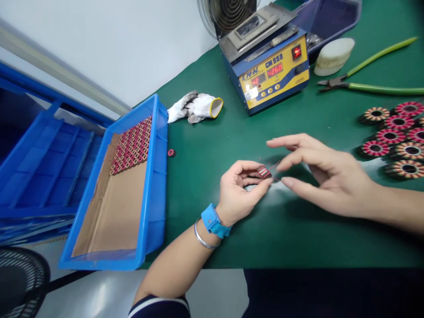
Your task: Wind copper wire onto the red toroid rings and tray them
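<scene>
My left hand (240, 190) is closed round a small wound coil ring (264, 172) with red and copper windings, held just above the green mat. A blue wrist strap and a metal bangle sit on that wrist. My right hand (326, 174) hovers at the coil's right side with fingers stretched out, its thumb and forefinger tips close to thin wire ends that stick out of the coil; whether they pinch a wire is too fine to see.
A blue bin (155, 212) lined with cardboard holds rows of coils at its far end. One loose coil (171, 153) lies beside it. A solder pot (270, 66), a glove (195, 107), green-handled cutters (371, 86) and several stacked coils (395, 137) stand on the green mat (281, 234).
</scene>
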### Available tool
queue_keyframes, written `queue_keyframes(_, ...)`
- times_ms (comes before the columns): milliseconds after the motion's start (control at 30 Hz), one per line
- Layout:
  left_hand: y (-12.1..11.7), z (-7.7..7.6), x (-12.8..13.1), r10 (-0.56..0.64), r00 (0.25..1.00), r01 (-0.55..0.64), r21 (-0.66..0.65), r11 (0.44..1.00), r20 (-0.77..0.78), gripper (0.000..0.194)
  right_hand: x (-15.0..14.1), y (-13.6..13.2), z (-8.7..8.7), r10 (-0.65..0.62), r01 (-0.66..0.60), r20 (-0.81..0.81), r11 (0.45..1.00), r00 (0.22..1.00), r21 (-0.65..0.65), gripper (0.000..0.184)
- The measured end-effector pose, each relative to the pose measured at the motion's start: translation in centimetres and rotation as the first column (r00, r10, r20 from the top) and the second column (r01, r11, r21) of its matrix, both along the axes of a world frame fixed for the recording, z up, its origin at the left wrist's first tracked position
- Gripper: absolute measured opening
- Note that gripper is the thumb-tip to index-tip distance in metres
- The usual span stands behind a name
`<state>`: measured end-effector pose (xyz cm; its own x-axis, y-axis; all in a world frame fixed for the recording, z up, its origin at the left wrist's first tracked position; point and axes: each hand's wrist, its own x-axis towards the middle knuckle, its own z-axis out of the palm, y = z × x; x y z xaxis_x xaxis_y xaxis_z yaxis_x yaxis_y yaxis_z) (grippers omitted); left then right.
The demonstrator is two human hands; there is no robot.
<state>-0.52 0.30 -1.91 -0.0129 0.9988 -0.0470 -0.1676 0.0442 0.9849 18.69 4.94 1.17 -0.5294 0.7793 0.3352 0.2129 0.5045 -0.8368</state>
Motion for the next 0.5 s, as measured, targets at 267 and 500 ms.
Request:
queue_keyframes(267,-0.18,-0.13,0.22,-0.054,0.998,0.053,0.023,0.998,0.03,0.04,-0.03,1.23,-0.99,0.028,-0.019,0.083,0.994,0.996,-0.107,0.02)
queue_keyframes(500,-0.28,-0.1,0.2,-0.055,0.998,0.054,0.014,0.998,0.01,0.042,-0.04,1.17,-0.74,0.032,-0.024,0.081,0.995,0.996,-0.096,0.021)
